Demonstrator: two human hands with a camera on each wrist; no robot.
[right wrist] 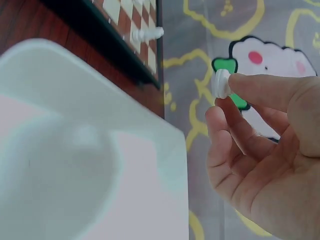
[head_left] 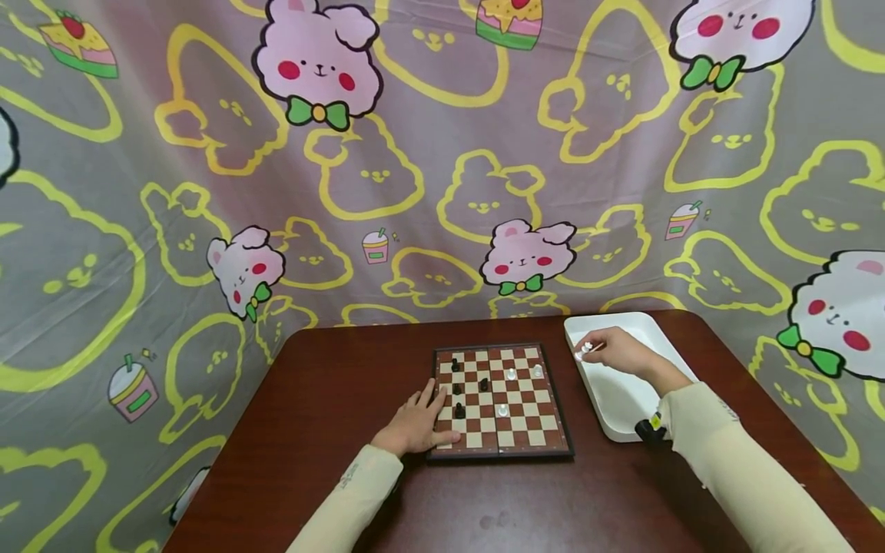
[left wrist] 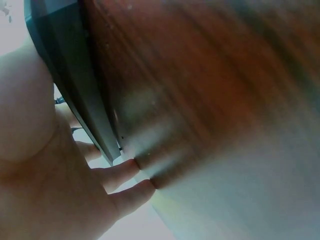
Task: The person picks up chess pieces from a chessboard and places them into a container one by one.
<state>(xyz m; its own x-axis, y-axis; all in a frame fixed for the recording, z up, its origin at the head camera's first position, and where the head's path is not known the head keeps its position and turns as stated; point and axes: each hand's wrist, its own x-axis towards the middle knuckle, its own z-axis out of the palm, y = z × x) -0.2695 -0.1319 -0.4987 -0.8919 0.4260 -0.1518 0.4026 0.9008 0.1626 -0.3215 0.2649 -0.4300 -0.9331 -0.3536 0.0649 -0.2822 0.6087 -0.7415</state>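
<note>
In the head view my left hand [head_left: 415, 424] rests along the left edge of a brown and cream chessboard [head_left: 528, 438], its fingers spread over the border. The left wrist view shows that hand's fingertips [left wrist: 145, 190] reaching down past the board's dark side to the table. Over the far left side of a white tray, my right hand [head_left: 618, 352] pinches a white chess piece [right wrist: 221, 84] between thumb and fingers. Its round base faces the right wrist camera; the rest is partly hidden. Several black pieces [head_left: 459, 411] and three white pieces [head_left: 502, 411] stand on the board.
The white tray [head_left: 622, 426] lies right of the board on the dark brown table [head_left: 332, 392]. Its raised rim runs close under my right hand. A patterned curtain [head_left: 435, 177] with cartoon figures hangs behind and beside the table.
</note>
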